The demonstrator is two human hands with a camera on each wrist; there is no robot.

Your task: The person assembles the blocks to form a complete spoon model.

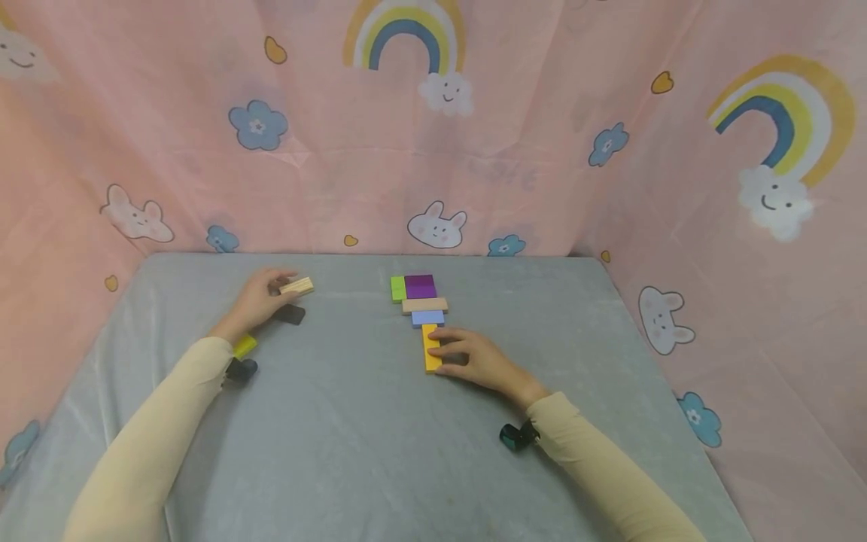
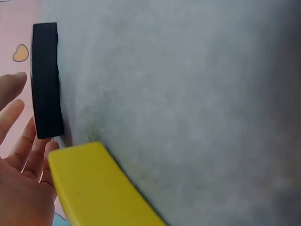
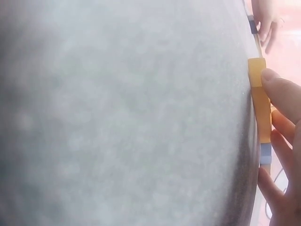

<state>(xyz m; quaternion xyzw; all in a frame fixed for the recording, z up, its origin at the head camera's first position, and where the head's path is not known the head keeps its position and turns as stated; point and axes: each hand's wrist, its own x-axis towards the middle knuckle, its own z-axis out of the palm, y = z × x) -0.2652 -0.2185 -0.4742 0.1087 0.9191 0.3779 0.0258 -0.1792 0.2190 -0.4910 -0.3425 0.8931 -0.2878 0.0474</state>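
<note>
My left hand (image 1: 260,297) is at the back left and pinches a pale wooden block (image 1: 298,286) between thumb and fingers. Beneath that hand lies a black block (image 1: 293,315), also seen as a dark bar (image 2: 47,80) in the left wrist view. A yellow-green block (image 1: 244,346) lies by the left wrist, large in the left wrist view as a yellow block (image 2: 94,183). With its thumb and fingertips, my right hand (image 1: 477,360) holds an orange-yellow block (image 1: 430,354) at the near end of a row. Its thumb (image 3: 282,92) touches the block.
Beyond the orange-yellow block, the row continues with a blue block (image 1: 427,319), a tan block (image 1: 424,306), a purple block (image 1: 421,287) and a green block (image 1: 397,289). A grey cloth (image 1: 366,452) covers the table, with pink patterned curtains (image 1: 515,196) behind and beside it.
</note>
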